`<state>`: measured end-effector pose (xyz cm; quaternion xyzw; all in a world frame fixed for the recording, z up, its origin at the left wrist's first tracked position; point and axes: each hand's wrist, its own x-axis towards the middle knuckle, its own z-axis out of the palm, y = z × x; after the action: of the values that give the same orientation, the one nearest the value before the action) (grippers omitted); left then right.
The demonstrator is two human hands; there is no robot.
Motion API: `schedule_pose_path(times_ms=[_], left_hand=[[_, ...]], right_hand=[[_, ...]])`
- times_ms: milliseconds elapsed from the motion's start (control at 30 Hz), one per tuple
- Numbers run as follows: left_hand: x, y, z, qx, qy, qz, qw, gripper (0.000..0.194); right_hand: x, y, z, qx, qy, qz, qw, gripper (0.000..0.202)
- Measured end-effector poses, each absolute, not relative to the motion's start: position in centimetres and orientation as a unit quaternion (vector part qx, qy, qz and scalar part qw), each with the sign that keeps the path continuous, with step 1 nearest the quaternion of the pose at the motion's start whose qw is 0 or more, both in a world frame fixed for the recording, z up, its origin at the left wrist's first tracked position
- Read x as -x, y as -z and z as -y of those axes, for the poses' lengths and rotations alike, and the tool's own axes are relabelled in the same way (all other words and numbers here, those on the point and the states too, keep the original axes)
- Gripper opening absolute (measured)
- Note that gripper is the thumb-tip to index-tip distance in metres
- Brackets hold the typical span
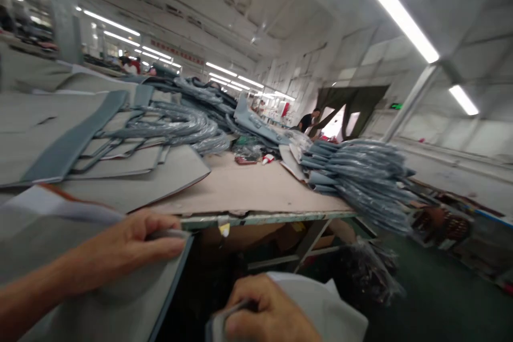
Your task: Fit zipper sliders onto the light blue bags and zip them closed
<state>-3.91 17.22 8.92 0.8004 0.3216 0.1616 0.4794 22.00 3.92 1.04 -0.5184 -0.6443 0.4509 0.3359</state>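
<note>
Left hand (pixel 132 248) and right hand (pixel 264 310) gripping grey panel (pixel 120 299) (blurred)

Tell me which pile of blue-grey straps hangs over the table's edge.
The pile on the right: its straps spill past the table edge toward the floor. The pile at left rests on grey sheets.

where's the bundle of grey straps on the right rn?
In the head view the bundle of grey straps lies right of centre on the far right end of the worktable, overhanging its edge, beyond the right hand.
</note>
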Motion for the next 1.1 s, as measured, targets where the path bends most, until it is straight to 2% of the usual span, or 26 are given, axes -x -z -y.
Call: schedule_pose_path(times_ms=[33, 133, 267, 400, 500, 967, 1100], left_hand=[[4.0, -9.7, -16.9, -0.794, -0.177, -0.325, 0.482, 0.038], [3.2, -11.3, -17.0, -0.747, -0.197, -0.354, 0.527, 0.034], [1.0, -8.9, -17.8, -0.709, -0.147, -0.379, 0.577, 0.032], [-0.6, -4.5, -17.7, -0.628, -0.147, -0.388, 0.658, 0.034], [-1.2, -2.8, -17.5, -0.587, -0.153, -0.389, 0.693, 0.034], [-3.0, -3.2, -19.6, -0.594, -0.093, -0.404, 0.689, 0.042], [-2.6, -3.0, -20.2, -0.591, -0.088, -0.419, 0.684, 0.036]], right_hand=[[-22.5, -1.7, -3.4, 0.513, -0.419, 0.655, 0.363, 0.049], [-24.2, -4.8, -3.0, 0.523, -0.301, 0.71, 0.363, 0.031], [-25.6, -7.1, -4.7, 0.544, -0.281, 0.712, 0.345, 0.029], [-25.1, -5.7, -7.1, 0.527, -0.352, 0.691, 0.348, 0.033], [-25.0, -4.5, -8.9, 0.511, -0.389, 0.668, 0.376, 0.035], [-26.9, -3.1, -13.2, 0.482, -0.559, 0.592, 0.324, 0.043], [-26.6, -3.0, -13.8, 0.463, -0.605, 0.569, 0.31, 0.041]])
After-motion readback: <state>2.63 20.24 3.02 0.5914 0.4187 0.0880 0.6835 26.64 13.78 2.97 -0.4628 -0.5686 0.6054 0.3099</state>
